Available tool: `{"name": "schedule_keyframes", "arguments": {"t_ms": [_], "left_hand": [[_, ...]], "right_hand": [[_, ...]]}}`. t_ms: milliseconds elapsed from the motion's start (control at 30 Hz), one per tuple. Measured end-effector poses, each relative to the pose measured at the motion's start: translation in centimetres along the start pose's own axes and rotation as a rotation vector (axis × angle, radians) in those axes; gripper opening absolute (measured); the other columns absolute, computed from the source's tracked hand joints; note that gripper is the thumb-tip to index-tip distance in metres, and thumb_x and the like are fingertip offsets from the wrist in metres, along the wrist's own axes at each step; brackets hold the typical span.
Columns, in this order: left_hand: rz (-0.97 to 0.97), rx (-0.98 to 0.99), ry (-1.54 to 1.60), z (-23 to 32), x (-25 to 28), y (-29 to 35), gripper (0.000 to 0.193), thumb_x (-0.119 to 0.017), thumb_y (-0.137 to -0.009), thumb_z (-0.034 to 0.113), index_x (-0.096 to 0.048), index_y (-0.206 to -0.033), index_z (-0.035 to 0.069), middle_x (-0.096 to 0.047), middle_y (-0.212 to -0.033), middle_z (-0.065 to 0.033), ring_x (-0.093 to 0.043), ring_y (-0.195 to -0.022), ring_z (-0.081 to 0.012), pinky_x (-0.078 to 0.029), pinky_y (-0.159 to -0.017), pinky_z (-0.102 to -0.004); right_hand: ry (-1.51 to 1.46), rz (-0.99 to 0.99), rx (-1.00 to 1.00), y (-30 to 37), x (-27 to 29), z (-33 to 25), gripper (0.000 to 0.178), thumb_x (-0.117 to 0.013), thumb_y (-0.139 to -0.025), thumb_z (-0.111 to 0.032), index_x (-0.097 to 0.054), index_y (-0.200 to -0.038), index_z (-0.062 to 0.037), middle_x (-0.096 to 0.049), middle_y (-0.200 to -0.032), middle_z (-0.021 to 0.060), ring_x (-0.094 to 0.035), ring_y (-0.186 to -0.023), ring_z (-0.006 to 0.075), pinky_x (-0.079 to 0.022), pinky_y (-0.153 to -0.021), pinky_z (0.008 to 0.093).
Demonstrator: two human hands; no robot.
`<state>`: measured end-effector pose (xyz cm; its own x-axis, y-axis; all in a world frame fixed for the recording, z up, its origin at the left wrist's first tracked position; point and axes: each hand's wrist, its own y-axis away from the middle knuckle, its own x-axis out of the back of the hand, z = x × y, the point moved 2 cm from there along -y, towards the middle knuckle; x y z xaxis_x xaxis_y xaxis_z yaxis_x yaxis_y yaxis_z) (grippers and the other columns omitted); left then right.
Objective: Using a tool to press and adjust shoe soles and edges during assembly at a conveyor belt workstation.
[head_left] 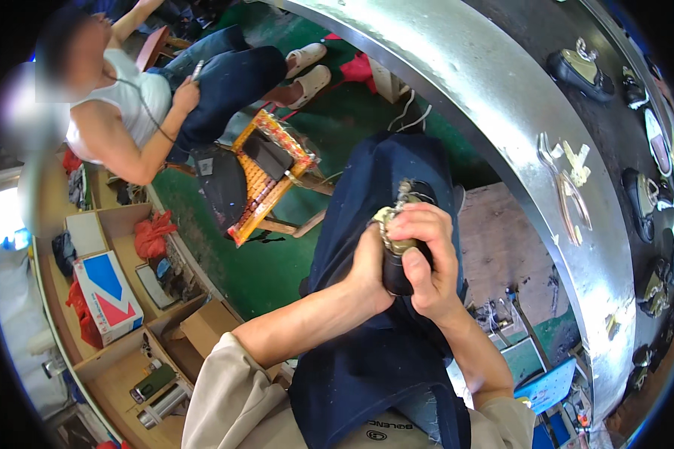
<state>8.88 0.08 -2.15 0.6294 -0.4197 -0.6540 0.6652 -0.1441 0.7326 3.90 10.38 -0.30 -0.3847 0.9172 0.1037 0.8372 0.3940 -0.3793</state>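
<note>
Olive-and-black shoe point(398, 278) sits between both hands' fingers, above the dark blue apron point(352, 359). The step in hand looks like manual work on its laced upper; the next move seems to call for steady support under the right fingertips' pressure. The left hand point(368, 266) clasps its left side, fingers mostly hidden, forearm slanting up; the right hand point(436, 258) curls over the upper, thumb bent nearer the wrists. Pincers point(555, 166) lie right of the fingers.
</note>
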Motion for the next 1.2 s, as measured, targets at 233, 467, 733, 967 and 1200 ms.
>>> {"name": "schedule_keyframes", "arguments": {"t_ms": [233, 467, 733, 967, 1200], "left_hand": [[0.138, 0.061, -0.078, -1.2, -1.5, -0.8, 0.031, -0.042, -0.106, 0.039, -0.062, -0.118, 0.018, -0.070, -0.108, -0.0014, -0.069, -0.100, -0.0187, -0.057, -0.090, -0.0365], [0.039, -0.367, -0.662, 0.0, -3.0, 0.9, 0.056, -0.035, -0.113, 0.041, -0.030, -0.158, 0.008, -0.055, -0.143, -0.0124, -0.059, -0.128, -0.0239, -0.049, -0.109, -0.0383], [-0.526, -1.087, -1.619, -0.4, -17.5, -3.3, 0.062, -0.059, -0.099, 0.004, -0.038, -0.157, 0.001, -0.054, -0.143, -0.0222, -0.059, -0.125, -0.0316, -0.047, -0.105, -0.0409], [-0.445, -1.029, -1.404, 3.1, -18.9, -9.9, 0.062, -0.053, -0.099, 0.000, -0.035, -0.158, 0.002, -0.052, -0.144, -0.0223, -0.068, -0.107, -0.0278, -0.052, -0.092, -0.0365], [-0.321, -1.121, -1.557, 6.0, -19.7, -15.5, 0.051, -0.055, -0.092, -0.007, -0.052, -0.143, -0.001, -0.061, -0.133, -0.0188, -0.070, -0.102, -0.0271, -0.053, -0.087, -0.0355]], "right_hand": [[0.014, 0.112, -0.179, 0.1, 1.7, -2.3, 0.009, -0.060, -0.096, -0.007, -0.069, -0.093, -0.0059, -0.070, -0.106, 0.0088, -0.059, -0.116, 0.0302, -0.042, -0.104, 0.0429], [-0.322, -0.103, -0.559, 3.2, 9.9, -1.2, 0.048, -0.065, -0.104, -0.026, -0.049, -0.143, -0.0024, -0.053, -0.148, 0.0166, -0.049, -0.137, 0.0215, -0.046, -0.108, 0.0388], [-0.250, 0.473, -0.585, -1.6, 24.0, -2.9, 0.056, -0.069, -0.100, -0.035, -0.055, -0.142, -0.0009, -0.063, -0.133, 0.0101, -0.057, -0.119, 0.0154, -0.044, -0.107, 0.0327], [0.957, 0.522, -0.908, -6.6, 44.2, 2.8, 0.100, -0.056, -0.099, -0.062, -0.014, -0.162, 0.0038, -0.072, -0.089, 0.0303, -0.074, -0.079, 0.0417, -0.060, -0.068, 0.0472], [1.663, 0.299, -0.711, -13.7, 49.5, 1.1, 0.080, -0.045, -0.101, -0.067, -0.073, -0.071, 0.0017, -0.071, -0.066, 0.0152, -0.073, -0.068, 0.0360, -0.057, -0.068, 0.0498]]}}
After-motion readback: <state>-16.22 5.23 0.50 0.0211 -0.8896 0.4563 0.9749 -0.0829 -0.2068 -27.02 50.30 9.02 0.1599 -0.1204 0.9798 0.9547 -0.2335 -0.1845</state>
